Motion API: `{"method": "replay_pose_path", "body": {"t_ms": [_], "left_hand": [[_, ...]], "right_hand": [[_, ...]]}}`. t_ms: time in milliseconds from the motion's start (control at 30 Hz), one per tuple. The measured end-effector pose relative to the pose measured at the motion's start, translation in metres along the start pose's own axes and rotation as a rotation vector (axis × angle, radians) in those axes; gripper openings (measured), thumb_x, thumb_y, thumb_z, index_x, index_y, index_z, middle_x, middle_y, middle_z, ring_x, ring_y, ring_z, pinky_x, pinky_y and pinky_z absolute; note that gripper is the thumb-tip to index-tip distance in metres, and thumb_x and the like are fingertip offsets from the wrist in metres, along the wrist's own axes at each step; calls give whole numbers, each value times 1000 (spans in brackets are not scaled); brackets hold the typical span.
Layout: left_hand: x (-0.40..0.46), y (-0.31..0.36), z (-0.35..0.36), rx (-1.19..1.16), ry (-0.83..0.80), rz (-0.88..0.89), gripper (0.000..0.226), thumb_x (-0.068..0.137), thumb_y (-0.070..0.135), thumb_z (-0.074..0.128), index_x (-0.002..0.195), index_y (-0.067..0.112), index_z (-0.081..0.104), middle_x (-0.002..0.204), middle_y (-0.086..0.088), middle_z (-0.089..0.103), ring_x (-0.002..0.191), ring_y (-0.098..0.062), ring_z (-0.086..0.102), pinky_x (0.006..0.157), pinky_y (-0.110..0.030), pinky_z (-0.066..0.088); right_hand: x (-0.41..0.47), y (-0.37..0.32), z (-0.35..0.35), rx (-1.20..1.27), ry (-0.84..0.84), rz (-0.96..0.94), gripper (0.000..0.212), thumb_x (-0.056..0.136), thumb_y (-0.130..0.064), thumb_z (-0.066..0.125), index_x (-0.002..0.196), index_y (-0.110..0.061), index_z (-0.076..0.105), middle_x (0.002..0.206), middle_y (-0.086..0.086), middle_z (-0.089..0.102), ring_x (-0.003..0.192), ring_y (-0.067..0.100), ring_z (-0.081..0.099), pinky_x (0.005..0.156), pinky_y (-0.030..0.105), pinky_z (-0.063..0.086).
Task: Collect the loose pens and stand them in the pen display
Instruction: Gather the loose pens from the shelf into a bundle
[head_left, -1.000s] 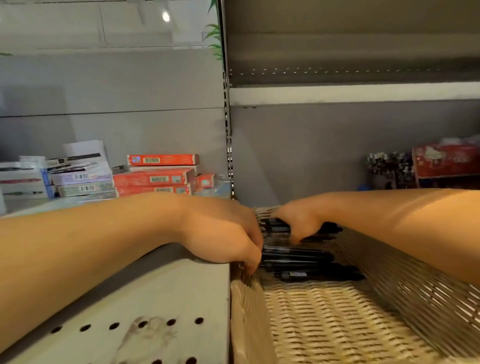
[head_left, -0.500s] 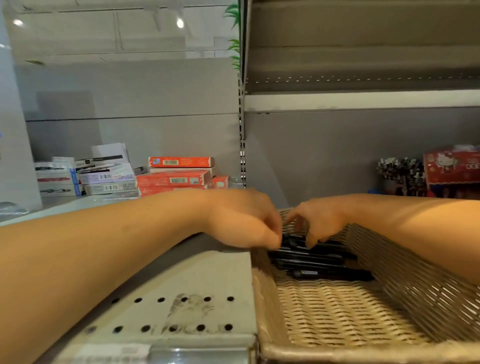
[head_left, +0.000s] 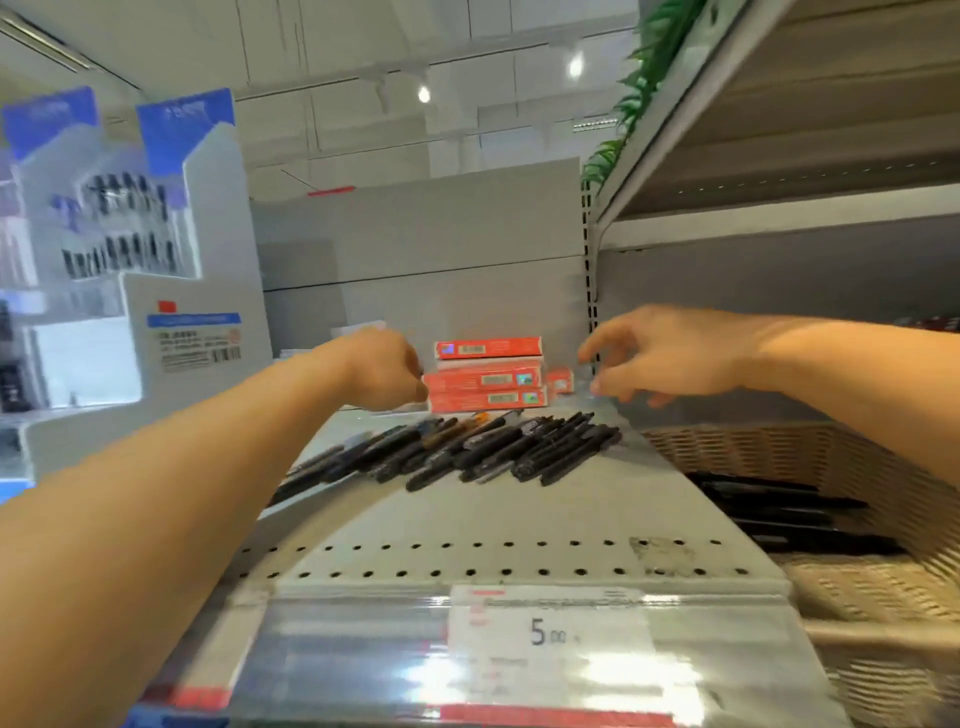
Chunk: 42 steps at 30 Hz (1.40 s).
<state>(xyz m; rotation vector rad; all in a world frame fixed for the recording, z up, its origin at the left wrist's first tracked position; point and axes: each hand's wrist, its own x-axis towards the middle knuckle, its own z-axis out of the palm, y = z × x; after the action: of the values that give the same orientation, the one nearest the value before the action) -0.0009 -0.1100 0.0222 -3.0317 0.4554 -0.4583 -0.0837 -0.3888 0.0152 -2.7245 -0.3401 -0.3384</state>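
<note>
Bare of any load, the right hand (head_left: 670, 358) hangs above the shelf (head_left: 519, 519) with its fingers spread apart and loosely bent, holding nothing; the left hand (head_left: 382, 371) hangs level with it, its grip curled down and turned away, so whether anything sits inside cannot be told. Between the two hands, just behind them, stands a stack of red boxes (head_left: 488, 376) with a small red box (head_left: 561, 380) beside it. Below both hands, on the grey shelf, lies a spread row of dark loose pens (head_left: 467, 452), side by side and slanting, touching one another, apart from either hand. Below and out to the side of the right hand sits a woven basket (head_left: 831, 457) with more dark pens (head_left: 779, 512) lying flat in it. Nearer the viewer than the hands, the shelf shows rows of holes and a clear price strip (head_left: 545, 634) reading 5. Well off beyond the left hand stands a white and blue pen display (head_left: 130, 234), blurred, with dark pens upright in it. Green leaves (head_left: 644, 88) hang above the right hand, at the edge of an upper shelf (head_left: 779, 130)
</note>
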Motion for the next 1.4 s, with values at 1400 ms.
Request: {"method": "replay_pose_path", "body": {"t_ms": [1400], "left_hand": [[12, -96, 47, -451, -261, 39, 27, 93, 41, 64, 96, 14, 66, 87, -5, 72, 55, -14, 70, 49, -23, 55]], "right_hand": [[54, -172, 91, 440, 263, -277, 14, 95, -25, 69, 105, -34, 70, 69, -16, 64, 70, 1, 65, 60, 19, 57]]}}
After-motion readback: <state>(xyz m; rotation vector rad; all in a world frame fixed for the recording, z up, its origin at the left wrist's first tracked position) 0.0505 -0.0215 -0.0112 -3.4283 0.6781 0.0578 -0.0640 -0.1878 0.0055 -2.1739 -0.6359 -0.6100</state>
